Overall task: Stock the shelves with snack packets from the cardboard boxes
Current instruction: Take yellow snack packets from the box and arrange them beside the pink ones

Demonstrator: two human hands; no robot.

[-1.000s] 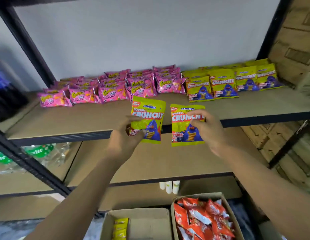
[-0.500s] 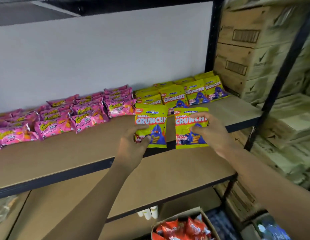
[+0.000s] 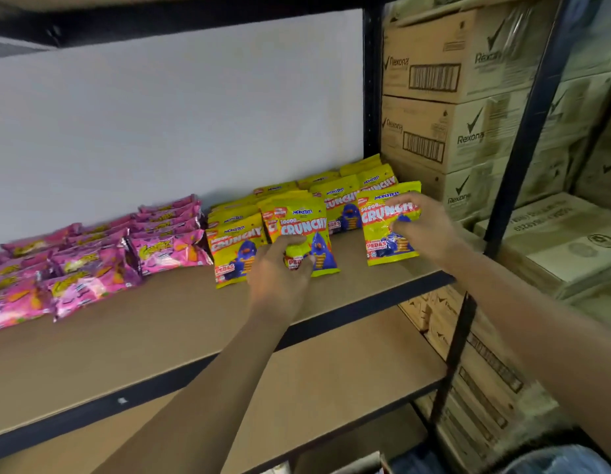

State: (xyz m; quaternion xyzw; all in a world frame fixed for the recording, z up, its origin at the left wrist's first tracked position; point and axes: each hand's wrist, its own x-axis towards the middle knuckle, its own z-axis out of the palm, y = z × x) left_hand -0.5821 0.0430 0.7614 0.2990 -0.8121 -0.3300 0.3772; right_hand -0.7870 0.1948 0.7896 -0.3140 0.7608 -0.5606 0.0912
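shelf board (image 3: 160, 336) carrying pink packets (image 3: 92, 268) and a yellow row (image 3: 338, 200), with rexona cartons (image 3: 434, 80) beyond the post. two packets, held before the shelf edge a second ago, now reach the yellow row's front, so placement looks nearly done. left hand (image 3: 280, 268) pinches the left packet (image 3: 304, 224) low down; right hand (image 3: 423, 227) curls round the right packet (image 3: 382, 248), fingertips blurred. supply boxes lie out of frame.

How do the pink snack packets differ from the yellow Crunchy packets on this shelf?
Colour: the pink packets are pink with yellow lettering; the yellow packets are yellow with a blue figure. Shape: pink ones are wider than tall, yellow ones taller than wide. Handling: no hand touches the pink ones; the left hand and right hand each hold a yellow one. Both kinds sit in rows on one shelf.
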